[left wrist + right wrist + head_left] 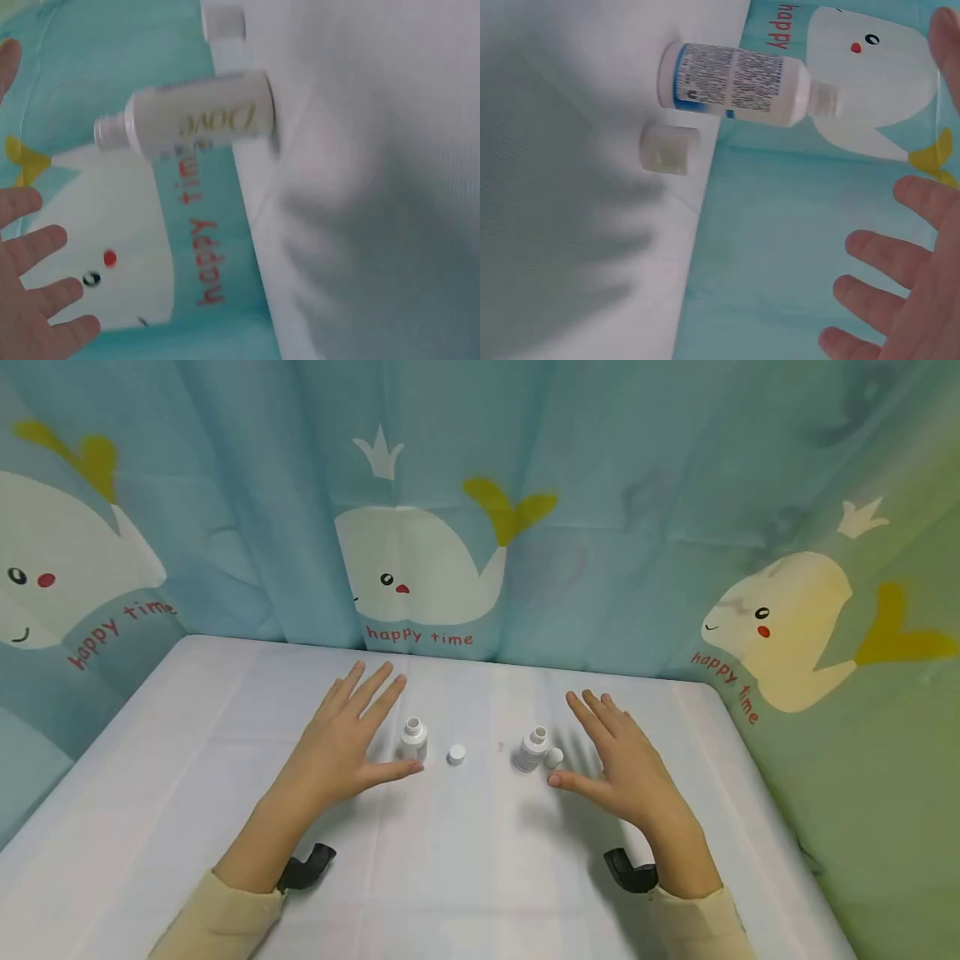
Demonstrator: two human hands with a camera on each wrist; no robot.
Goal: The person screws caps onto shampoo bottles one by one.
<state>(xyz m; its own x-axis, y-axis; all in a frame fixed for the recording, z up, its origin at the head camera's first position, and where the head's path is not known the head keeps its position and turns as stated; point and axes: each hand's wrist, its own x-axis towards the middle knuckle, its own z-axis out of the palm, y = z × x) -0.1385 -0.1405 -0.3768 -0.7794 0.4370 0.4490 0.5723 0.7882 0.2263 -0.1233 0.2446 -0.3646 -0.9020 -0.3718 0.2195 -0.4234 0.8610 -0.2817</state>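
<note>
My left hand hovers with spread fingers, its thumb tip in front of an uncapped white bottle. In the left wrist view that bottle bears gold "Dove" lettering. To its right a white cap lies on the table. My right hand is spread too and holds nothing. Nearest to it are a second uncapped white bottle and another white cap close beside it. The right wrist view shows printed text and a blue stripe on this bottle, with the cap standing apart from it.
A white cloth-covered table carries both bottles and caps. Behind it hangs a blue-green curtain with printed whales, coming down along the table's back edge. Dark curved pieces stick out at both wrists.
</note>
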